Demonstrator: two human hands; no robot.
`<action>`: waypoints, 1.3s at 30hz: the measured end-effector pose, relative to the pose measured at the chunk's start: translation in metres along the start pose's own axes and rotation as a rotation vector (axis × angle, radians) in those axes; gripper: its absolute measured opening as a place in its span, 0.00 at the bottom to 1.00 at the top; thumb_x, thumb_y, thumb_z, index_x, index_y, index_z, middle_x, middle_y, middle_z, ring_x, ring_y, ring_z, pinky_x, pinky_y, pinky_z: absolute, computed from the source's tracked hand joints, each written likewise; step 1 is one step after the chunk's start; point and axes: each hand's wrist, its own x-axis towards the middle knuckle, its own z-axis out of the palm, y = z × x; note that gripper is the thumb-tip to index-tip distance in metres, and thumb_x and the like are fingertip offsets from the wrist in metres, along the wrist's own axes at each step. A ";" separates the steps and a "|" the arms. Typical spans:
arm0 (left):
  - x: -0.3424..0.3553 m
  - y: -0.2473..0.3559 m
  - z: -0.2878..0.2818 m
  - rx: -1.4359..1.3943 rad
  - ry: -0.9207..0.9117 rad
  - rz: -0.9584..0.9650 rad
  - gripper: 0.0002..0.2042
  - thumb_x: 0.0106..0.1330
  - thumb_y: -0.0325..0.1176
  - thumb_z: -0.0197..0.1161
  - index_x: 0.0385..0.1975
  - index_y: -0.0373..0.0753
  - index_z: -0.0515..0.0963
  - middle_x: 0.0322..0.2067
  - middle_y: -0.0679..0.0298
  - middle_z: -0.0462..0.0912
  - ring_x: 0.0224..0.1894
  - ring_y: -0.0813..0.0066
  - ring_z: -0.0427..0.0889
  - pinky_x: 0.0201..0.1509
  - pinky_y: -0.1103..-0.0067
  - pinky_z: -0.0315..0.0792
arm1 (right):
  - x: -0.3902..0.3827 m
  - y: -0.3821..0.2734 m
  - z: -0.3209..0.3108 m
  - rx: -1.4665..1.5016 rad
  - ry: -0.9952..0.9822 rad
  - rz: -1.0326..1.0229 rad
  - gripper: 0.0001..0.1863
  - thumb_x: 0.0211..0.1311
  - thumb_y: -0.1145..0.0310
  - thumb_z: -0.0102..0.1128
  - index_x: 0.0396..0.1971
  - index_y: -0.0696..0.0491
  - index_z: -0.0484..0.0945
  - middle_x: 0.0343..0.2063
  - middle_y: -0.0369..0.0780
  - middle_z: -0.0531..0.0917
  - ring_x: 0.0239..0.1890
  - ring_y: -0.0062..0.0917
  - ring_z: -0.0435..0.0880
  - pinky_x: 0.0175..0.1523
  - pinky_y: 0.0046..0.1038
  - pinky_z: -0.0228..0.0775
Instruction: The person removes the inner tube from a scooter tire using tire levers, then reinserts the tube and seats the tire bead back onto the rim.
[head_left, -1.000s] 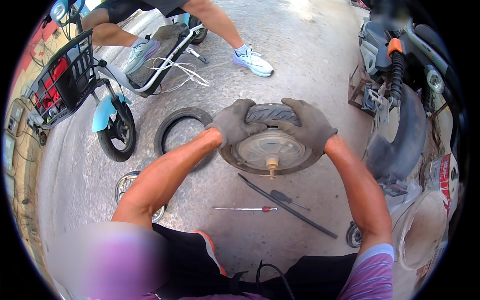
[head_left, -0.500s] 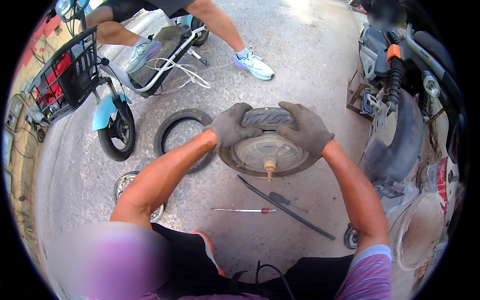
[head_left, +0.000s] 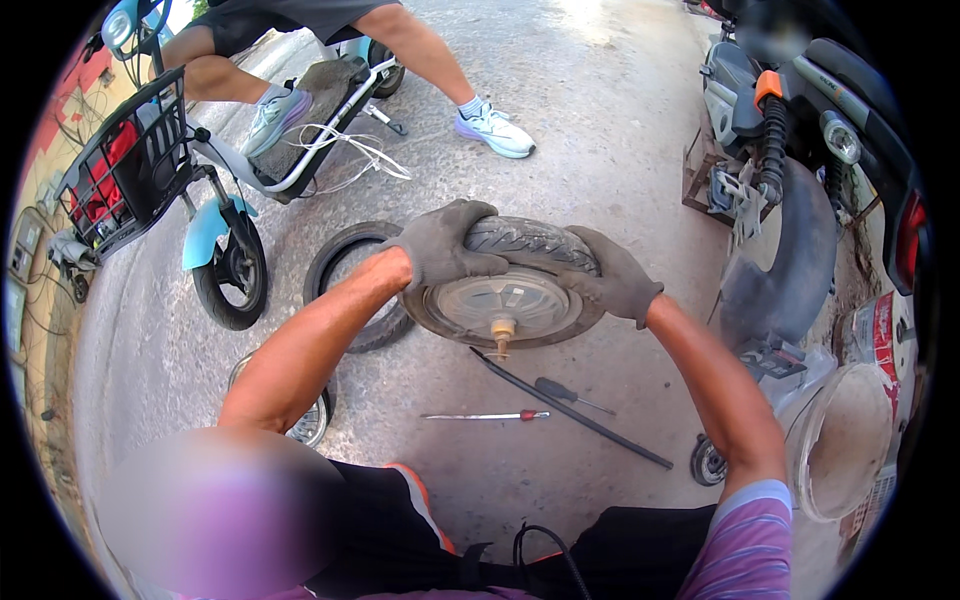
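Both my gloved hands grip a hub-motor wheel [head_left: 500, 297] by its black tyre [head_left: 531, 240]. My left hand [head_left: 452, 245] wraps the tyre's upper left, thumb along the sidewall. On the upper right my right hand [head_left: 618, 277] is curled over the tread. The wheel tilts toward me, with its brownish axle [head_left: 502, 330] pointing my way. Below it on the ground lie a long black bar [head_left: 575, 413], a dark-handled screwdriver [head_left: 566, 393] and a thin silver rod with a red part [head_left: 486, 416]. A loose tyre [head_left: 325, 268] lies left of the wheel, partly behind my left forearm.
A light-blue electric scooter [head_left: 207, 235] with a black basket stands at left, a person's shoe [head_left: 277, 121] on its deck. A motorcycle [head_left: 795, 220] stands at right, near a white bucket [head_left: 845, 440]. A metal rim [head_left: 313, 424] is partly behind my left arm.
The wheel has shifted a little left and turned slightly in my grip. My right hand has slid lower along the tyre's right side. The ground tools have stayed put.
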 end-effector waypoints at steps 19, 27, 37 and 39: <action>0.010 0.004 -0.002 0.139 0.060 -0.042 0.35 0.60 0.58 0.76 0.61 0.39 0.81 0.55 0.50 0.87 0.58 0.51 0.87 0.62 0.63 0.80 | 0.024 -0.045 0.016 -0.220 0.065 0.079 0.39 0.66 0.50 0.73 0.69 0.56 0.73 0.55 0.53 0.87 0.60 0.46 0.86 0.65 0.42 0.78; -0.008 -0.011 0.004 0.127 0.105 0.062 0.41 0.54 0.59 0.78 0.63 0.36 0.80 0.56 0.48 0.86 0.60 0.48 0.86 0.65 0.61 0.78 | -0.010 0.012 0.016 0.008 -0.081 0.193 0.53 0.51 0.52 0.85 0.75 0.57 0.67 0.64 0.52 0.83 0.68 0.43 0.81 0.72 0.39 0.72; -0.025 -0.022 0.009 0.053 0.152 0.001 0.42 0.55 0.59 0.79 0.65 0.36 0.77 0.59 0.48 0.85 0.62 0.49 0.85 0.68 0.62 0.77 | -0.020 0.003 0.017 -0.177 -0.141 0.392 0.47 0.47 0.52 0.83 0.67 0.57 0.75 0.58 0.51 0.87 0.63 0.44 0.85 0.67 0.39 0.76; -0.033 -0.043 0.008 -0.035 0.163 -0.020 0.43 0.55 0.58 0.81 0.66 0.35 0.76 0.59 0.47 0.85 0.63 0.50 0.85 0.69 0.63 0.76 | -0.006 -0.027 0.007 -0.294 -0.170 0.380 0.44 0.47 0.51 0.82 0.64 0.56 0.78 0.57 0.51 0.87 0.61 0.44 0.86 0.66 0.39 0.77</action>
